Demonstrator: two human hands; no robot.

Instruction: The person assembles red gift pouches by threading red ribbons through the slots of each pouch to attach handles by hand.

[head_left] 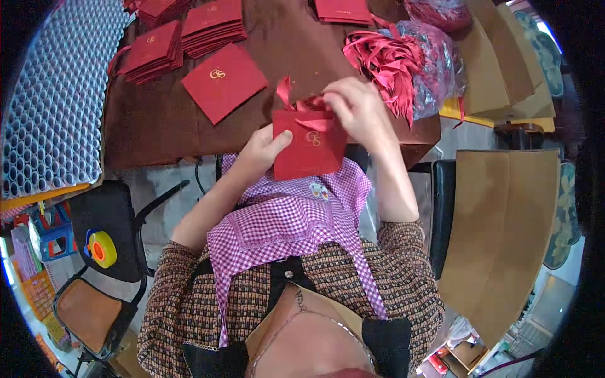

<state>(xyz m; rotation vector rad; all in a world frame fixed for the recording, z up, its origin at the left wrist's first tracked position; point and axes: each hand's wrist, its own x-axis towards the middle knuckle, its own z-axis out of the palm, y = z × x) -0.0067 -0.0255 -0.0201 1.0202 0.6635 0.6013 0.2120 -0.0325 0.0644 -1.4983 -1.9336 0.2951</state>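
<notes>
Red bag [307, 154] centre of frame, at edge of counter [148, 123]. Left hand [261, 150] pinches its left side, apparently steadying it; right hand [360, 112] bent at ribbon [283, 92] by top edge, grip unclear. Ribbon bundle [391, 66] upper right, presumably within reach.

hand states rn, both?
Left hand: closed on the left edge of a red bag, thumb in front.
Right hand: fingers curled at the red ribbon atop it; grip can't be told.

Markings, gold on red.
I log a gold monogram [313, 138] on the held bag [309, 154], loose bag [230, 91] and stacked bags [213, 28]; the small print [307, 169] I cannot read.
</notes>
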